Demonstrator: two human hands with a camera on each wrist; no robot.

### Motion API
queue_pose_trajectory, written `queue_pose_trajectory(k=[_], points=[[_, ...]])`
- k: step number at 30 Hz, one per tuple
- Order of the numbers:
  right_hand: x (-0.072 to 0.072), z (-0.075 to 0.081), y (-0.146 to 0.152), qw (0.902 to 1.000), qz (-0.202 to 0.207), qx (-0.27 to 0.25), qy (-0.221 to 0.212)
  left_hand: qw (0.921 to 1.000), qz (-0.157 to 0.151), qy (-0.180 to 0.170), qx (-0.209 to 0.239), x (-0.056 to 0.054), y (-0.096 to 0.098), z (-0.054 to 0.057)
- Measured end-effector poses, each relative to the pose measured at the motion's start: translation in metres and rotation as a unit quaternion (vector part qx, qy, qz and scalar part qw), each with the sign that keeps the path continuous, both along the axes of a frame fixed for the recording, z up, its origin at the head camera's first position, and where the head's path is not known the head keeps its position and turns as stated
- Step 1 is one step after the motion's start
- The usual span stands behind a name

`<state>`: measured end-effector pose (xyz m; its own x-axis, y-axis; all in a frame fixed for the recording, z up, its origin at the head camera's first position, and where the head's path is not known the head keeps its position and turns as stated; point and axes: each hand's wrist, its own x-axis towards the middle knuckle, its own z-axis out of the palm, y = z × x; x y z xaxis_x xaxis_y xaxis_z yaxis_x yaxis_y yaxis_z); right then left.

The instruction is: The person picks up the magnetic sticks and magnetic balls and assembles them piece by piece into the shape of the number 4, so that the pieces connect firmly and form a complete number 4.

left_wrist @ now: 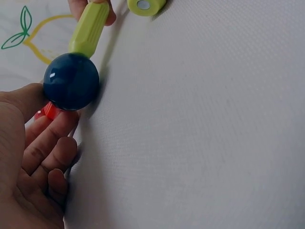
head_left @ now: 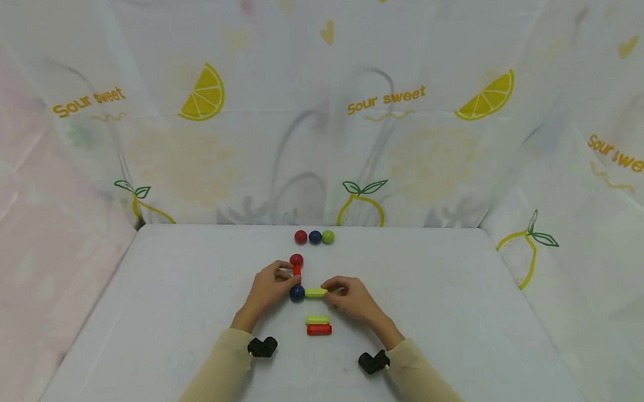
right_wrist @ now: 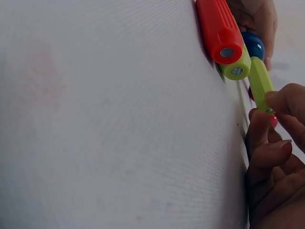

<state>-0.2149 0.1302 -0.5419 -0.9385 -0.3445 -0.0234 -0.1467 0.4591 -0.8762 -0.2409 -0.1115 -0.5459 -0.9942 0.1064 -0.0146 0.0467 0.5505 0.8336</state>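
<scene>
My left hand [head_left: 269, 288] grips a red magnetic rod [head_left: 297, 271], thumb and fingers on either side of it. A red ball [head_left: 296, 260] sits at the rod's far end and a blue ball [left_wrist: 71, 81] at its near end. From the blue ball a yellow-green magnetic rod [head_left: 315, 293] extends rightward, touching it, so the pieces form an L shape. The free end of that green rod [right_wrist: 261, 86] is pinched between thumb and fingers of my right hand [head_left: 352, 298]. In the left wrist view, the blue ball hides most of the red rod.
Nearer me lie a loose yellow-green rod [head_left: 317, 320] and a red rod [right_wrist: 221, 36], side by side. At the back stand a red ball [head_left: 300, 237], a blue ball [head_left: 315, 237] and a green ball [head_left: 328, 237] in a row. A printed curtain borders the white table [head_left: 189, 257].
</scene>
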Motion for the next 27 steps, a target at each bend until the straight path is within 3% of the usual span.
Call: queue_pose_trajectory(k=[27], points=[[0.0029, 0.0037, 0.0, 0.9999, 0.003, 0.014, 0.001, 0.9999, -0.004, 0.01, 0.007, 0.0012, 0.0022, -0.0008]])
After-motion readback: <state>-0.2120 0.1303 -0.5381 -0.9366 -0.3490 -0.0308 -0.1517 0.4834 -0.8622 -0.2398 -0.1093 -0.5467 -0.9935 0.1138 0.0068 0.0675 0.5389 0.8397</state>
